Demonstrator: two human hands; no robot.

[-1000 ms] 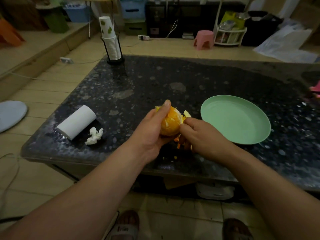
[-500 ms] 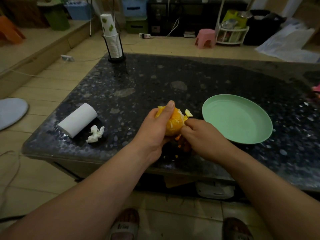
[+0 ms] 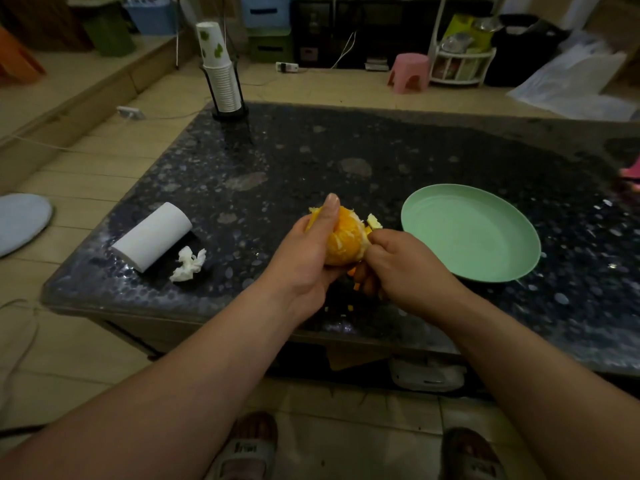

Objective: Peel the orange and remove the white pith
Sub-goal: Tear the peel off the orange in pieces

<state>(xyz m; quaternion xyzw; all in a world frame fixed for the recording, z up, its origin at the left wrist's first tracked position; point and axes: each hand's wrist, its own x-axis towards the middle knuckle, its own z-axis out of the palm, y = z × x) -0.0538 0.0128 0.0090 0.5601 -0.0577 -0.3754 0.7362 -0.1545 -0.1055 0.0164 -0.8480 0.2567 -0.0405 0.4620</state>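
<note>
sandals (image 3: 247, 448): two feet in sandals stand on the tiled floor at the near edge of the frame, below two bare forearms.
peel bits (image 3: 351, 308): small orange scraps lie on the dark table (image 3: 346, 150) near its front edge, under the hands.
left hand (image 3: 304, 258): cups the orange (image 3: 344, 242) from the left, its grip clamped round the fruit, with the thumb laid up over the top.
orange: held in the air above the front of the table, between the two hands; the side facing the camera is bare flesh streaked with white pith.
right hand (image 3: 405, 265): sits against the fruit's right side with fingers curled, its grip pinched together on a peel flap (image 3: 374, 221) that sticks up pale beside the orange.
green plate (image 3: 467, 233): rests on the table just right of the hands.
tissue roll (image 3: 152, 237): lies on its side on the table's left part, well apart from the hands, with a crumpled tissue (image 3: 188, 263) just beside its near end.
paper cups (image 3: 221, 74): stand stacked in a black holder at the table's far left corner.
pink stool (image 3: 408, 72): stands on the floor beyond the table, next to a white rack (image 3: 460, 64).
</note>
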